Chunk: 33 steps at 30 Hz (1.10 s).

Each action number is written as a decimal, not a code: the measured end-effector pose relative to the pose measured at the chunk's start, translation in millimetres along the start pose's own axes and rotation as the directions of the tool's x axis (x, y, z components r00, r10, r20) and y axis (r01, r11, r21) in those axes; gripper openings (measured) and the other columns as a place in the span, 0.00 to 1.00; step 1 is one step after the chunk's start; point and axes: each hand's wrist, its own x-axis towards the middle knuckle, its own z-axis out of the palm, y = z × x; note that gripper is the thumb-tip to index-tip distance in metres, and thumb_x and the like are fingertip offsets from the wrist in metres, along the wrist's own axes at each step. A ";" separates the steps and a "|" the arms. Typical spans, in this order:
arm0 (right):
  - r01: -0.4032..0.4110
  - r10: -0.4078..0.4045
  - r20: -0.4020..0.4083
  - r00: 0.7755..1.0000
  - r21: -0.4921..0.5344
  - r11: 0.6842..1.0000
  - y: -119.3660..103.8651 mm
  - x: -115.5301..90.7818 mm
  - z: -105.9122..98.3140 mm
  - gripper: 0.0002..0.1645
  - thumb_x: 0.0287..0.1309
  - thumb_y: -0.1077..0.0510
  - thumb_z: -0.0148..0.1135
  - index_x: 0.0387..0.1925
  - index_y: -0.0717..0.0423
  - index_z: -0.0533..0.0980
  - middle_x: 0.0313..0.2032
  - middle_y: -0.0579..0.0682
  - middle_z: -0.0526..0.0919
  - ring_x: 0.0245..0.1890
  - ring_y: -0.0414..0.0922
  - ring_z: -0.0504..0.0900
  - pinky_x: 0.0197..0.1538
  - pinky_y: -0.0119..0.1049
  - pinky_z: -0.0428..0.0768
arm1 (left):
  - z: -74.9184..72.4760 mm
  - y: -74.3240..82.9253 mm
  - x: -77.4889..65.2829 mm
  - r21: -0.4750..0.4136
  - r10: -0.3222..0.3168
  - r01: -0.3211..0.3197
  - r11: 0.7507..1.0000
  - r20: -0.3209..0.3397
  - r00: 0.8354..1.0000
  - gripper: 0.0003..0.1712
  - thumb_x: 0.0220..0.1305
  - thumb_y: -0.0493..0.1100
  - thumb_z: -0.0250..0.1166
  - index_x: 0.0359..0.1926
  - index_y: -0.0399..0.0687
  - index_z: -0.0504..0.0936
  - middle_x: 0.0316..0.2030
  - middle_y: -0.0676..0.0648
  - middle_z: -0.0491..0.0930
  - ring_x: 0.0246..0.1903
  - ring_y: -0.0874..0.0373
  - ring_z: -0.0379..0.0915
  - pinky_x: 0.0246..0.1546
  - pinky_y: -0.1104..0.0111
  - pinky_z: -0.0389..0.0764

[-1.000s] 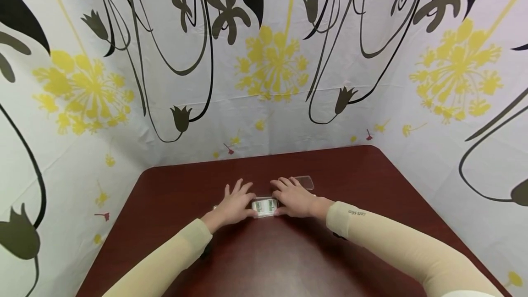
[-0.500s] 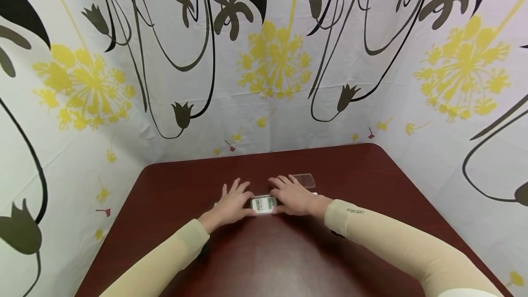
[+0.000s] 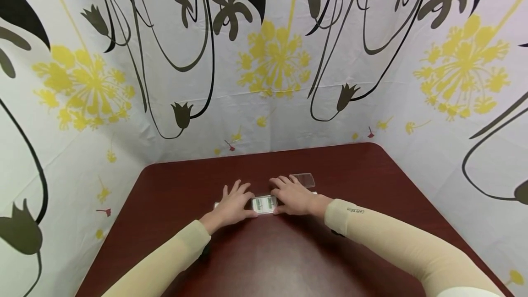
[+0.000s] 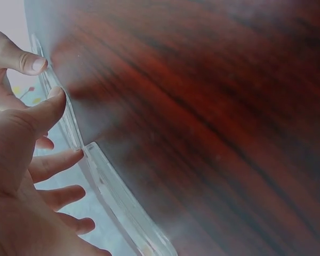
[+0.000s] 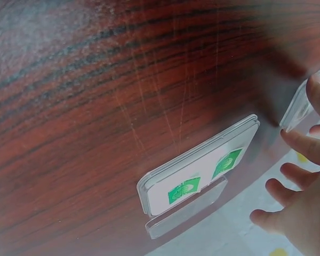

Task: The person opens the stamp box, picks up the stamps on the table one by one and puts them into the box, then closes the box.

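A small clear plastic case (image 3: 264, 205) with white and green contents lies on the table between both hands. My left hand (image 3: 232, 204) grips its left end, thumb at the near corner and index finger at the far one. At the opposite end my right hand (image 3: 294, 197) holds it the same way, other fingers spread forward. The left wrist view shows the left thumb (image 4: 52, 106) on the case's edge. A second clear case (image 5: 197, 173) with white and green contents sits near the right hand, mostly covered by it in the head view.
A clear, flat lid (image 3: 304, 180) lies behind the right hand. Another clear case (image 4: 125, 200) rests beside the left hand, largely hidden in the head view. The dark red table (image 3: 264, 260) meets a flower-printed cloth (image 3: 268, 123) at the back and sides.
The head view has shifted slightly. Both hands stay at the ends of the case, which has hardly moved; its white and green contents show a little brighter now.
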 end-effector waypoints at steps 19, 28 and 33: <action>0.008 -0.008 -0.012 1.000 0.024 1.000 -1.9 1.7 -0.6 0.32 0.58 0.33 0.68 0.55 0.49 0.82 0.69 0.55 0.66 0.70 0.55 0.62 0.66 0.65 0.61 | 0.6 -2.5 -1.0 -0.041 -0.013 0.012 0.999 -0.029 0.999 0.33 0.56 0.66 0.73 0.58 0.56 0.84 0.71 0.42 0.64 0.75 0.36 0.43 0.64 0.29 0.45; 0.023 -0.022 -0.024 0.999 0.041 0.999 -4.5 5.2 -2.5 0.28 0.55 0.35 0.72 0.47 0.50 0.84 0.65 0.55 0.71 0.67 0.55 0.66 0.64 0.65 0.64 | 3.6 -6.0 0.0 -0.062 -0.031 0.029 0.998 -0.036 0.999 0.32 0.54 0.65 0.74 0.58 0.59 0.85 0.70 0.43 0.67 0.74 0.35 0.45 0.62 0.27 0.47; 0.007 -0.004 -0.034 0.999 0.104 0.995 -3.3 6.8 -1.3 0.30 0.52 0.36 0.74 0.48 0.52 0.84 0.64 0.55 0.72 0.66 0.55 0.67 0.63 0.65 0.65 | 3.1 -6.8 0.2 -0.082 -0.039 0.036 0.996 -0.035 0.999 0.33 0.54 0.64 0.75 0.59 0.58 0.85 0.69 0.42 0.67 0.74 0.35 0.45 0.63 0.28 0.47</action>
